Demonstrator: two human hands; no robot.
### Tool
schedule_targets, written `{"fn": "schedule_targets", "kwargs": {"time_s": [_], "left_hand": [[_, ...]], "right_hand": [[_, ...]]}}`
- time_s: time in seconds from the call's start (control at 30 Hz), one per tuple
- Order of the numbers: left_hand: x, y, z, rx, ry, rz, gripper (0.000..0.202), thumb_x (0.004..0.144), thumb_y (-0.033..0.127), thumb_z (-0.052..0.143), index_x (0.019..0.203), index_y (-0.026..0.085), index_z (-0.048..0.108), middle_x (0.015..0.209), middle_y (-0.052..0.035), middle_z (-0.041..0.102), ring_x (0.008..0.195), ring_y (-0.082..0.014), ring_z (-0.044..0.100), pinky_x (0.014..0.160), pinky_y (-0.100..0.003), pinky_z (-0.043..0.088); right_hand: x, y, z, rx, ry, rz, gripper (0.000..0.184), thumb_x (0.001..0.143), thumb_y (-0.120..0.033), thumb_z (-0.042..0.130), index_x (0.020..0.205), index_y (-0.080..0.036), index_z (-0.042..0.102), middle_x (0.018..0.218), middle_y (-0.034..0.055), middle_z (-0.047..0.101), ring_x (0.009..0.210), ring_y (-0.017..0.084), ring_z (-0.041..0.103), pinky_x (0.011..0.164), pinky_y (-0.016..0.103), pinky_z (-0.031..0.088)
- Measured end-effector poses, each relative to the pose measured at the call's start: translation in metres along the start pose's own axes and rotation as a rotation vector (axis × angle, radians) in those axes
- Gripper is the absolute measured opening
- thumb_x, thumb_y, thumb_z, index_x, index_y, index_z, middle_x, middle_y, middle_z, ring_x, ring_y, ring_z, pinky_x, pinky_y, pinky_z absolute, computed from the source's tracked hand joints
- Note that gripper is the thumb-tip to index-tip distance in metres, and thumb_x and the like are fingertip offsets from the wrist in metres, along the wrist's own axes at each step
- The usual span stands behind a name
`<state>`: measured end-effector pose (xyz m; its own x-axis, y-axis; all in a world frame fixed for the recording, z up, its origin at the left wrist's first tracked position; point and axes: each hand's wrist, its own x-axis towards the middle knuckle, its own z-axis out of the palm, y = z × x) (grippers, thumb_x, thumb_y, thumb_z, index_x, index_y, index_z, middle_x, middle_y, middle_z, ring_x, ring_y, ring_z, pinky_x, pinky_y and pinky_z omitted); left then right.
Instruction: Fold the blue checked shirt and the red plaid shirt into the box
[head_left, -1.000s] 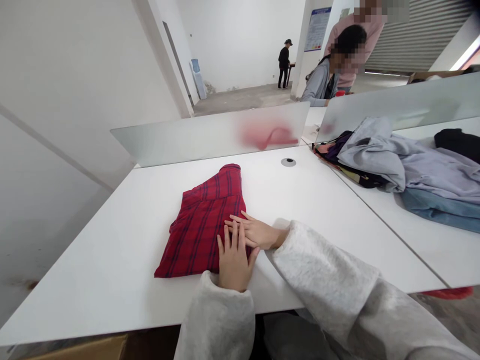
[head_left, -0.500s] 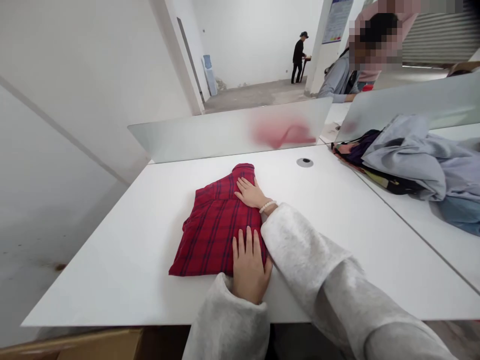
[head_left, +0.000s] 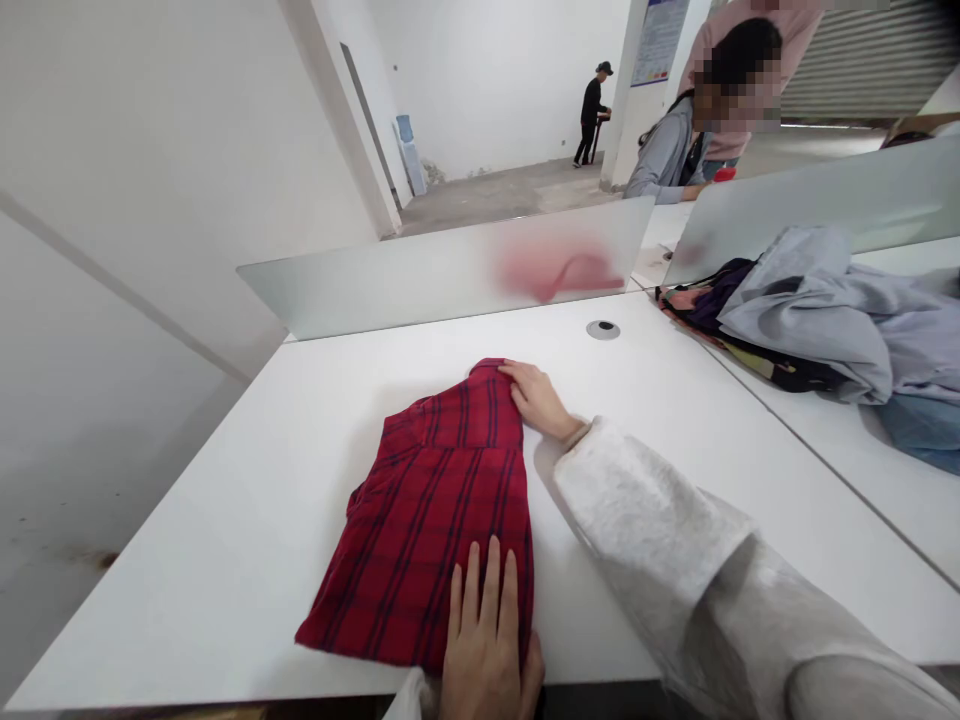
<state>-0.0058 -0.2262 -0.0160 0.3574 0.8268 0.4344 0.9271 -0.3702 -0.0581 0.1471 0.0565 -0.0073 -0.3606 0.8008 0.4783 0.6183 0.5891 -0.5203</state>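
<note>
Plaid shirt (red) under left hand

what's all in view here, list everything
red plaid shirt: 1, red with dark stripes, on the white desk
white desk: 1, white, under the shirt
frosted divider panels: 2, pale grey, beyond and right of the desk
clothes pile: 1, grey, blue and dark, on the adjoining desk at right
water dispenser: 1, white and blue, by the far wall
seated person: 1, grey jacket, behind the dividers
standing person: 1, pink top, beside the seated person
distant person: 1, black clothes, far room
right hand: 1, at the shirt's top edge
left hand: 1, on the shirt's near edge
</note>
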Motion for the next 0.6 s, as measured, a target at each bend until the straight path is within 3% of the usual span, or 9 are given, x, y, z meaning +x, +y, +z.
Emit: {"fn": "schedule_targets", "kwargs": {"time_s": [0.1, 0.2, 0.33, 0.47, 0.6], "left_hand": [[-0.019, -0.001, 0.004, 0.003, 0.029, 0.02, 0.078, 0.078, 0.022, 0.048, 0.15, 0.012, 0.02, 0.14, -0.0102, 0.05, 0.135, -0.0305, 0.037, 0.107, -0.045, 0.035], [-0.026, 0.0, 0.01, 0.0, 0.06, -0.018, 0.079, 0.076, 0.021, 0.047, 0.15, 0.013, 0.02, 0.135, -0.0105, 0.055, 0.136, -0.0294, 0.037, 0.111, -0.046, 0.031], [-0.024, 0.001, 0.013, -0.005, 0.102, -0.031, 0.077, 0.076, 0.024, 0.048, 0.149, 0.014, 0.026, 0.13, -0.0123, 0.059, 0.137, -0.028, 0.034, 0.115, -0.046, 0.026], [-0.023, 0.0, 0.011, -0.013, 0.092, -0.031, 0.077, 0.076, 0.024, 0.049, 0.149, 0.014, 0.026, 0.131, -0.0131, 0.058, 0.136, -0.029, 0.036, 0.112, -0.048, 0.029], [-0.022, 0.001, 0.007, -0.026, 0.069, -0.031, 0.078, 0.076, 0.021, 0.049, 0.15, 0.015, 0.023, 0.132, -0.013, 0.057, 0.135, -0.0295, 0.038, 0.111, -0.047, 0.031]], "right_hand": [[0.004, 0.029, -0.014, 0.115, -0.039, 0.034, 0.057, 0.076, -0.015, 0.043, 0.132, -0.01, 0.049, 0.133, 0.0147, 0.053, 0.123, 0.023, 0.048, 0.106, 0.041, 0.035], [0.007, 0.04, -0.016, 0.188, -0.073, 0.056, 0.042, 0.077, -0.019, 0.047, 0.118, -0.015, 0.058, 0.113, 0.0097, 0.063, 0.104, 0.021, 0.057, 0.095, 0.038, 0.043], [0.006, 0.03, -0.016, 0.068, -0.018, 0.069, 0.017, 0.081, -0.021, 0.049, 0.092, -0.016, 0.061, 0.089, 0.0077, 0.063, 0.087, 0.021, 0.055, 0.082, 0.034, 0.045], [0.006, 0.02, -0.021, -0.077, 0.043, -0.06, 0.015, 0.085, -0.018, 0.043, 0.09, -0.016, 0.057, 0.089, 0.0105, 0.061, 0.089, 0.023, 0.051, 0.085, 0.037, 0.041], [0.005, 0.018, -0.024, -0.076, 0.052, -0.084, 0.014, 0.085, -0.018, 0.04, 0.089, -0.017, 0.053, 0.086, 0.0112, 0.059, 0.086, 0.024, 0.052, 0.085, 0.038, 0.041]]}}
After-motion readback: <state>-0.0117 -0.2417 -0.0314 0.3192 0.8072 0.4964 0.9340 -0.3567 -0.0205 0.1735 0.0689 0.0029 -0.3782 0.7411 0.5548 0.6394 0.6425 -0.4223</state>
